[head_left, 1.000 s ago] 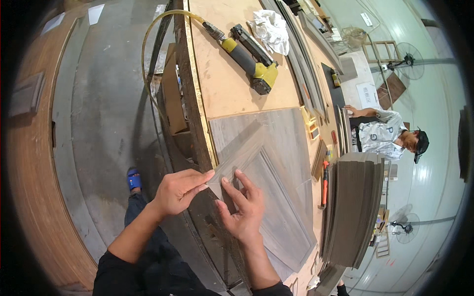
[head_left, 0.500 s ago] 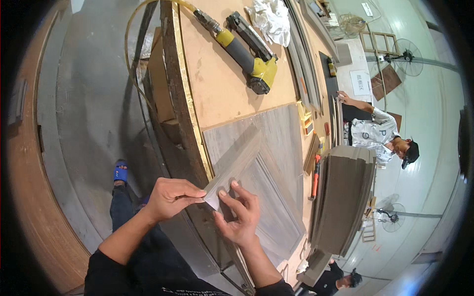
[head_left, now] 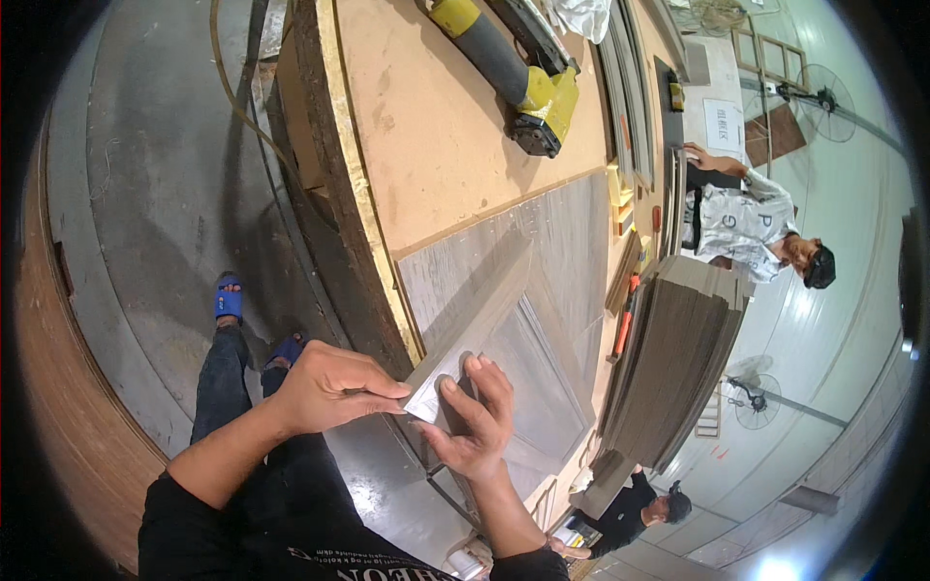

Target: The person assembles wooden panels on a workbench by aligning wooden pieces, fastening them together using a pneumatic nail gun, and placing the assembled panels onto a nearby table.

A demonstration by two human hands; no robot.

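The left fingers (head_left: 373,376) are drawn narrow, pinching the near corner of a grey framed panel (head_left: 557,360); the right fingers (head_left: 467,405) are spread, tips touching it beside a white patch (head_left: 423,401), though I cannot tell whether they grip. The panel extends forward and right from the fingertips, over a flat grey board (head_left: 562,223) on the tabletop (head_left: 417,126). Farther ahead of the fingers, past that board, lies a yellow-and-black air tool (head_left: 494,68), near a white cloth (head_left: 584,16). Right of the fingers, beyond the panel, a tall stack of dark panels (head_left: 668,368) blocks that side, an orange-handled tool (head_left: 626,320) just beside it.
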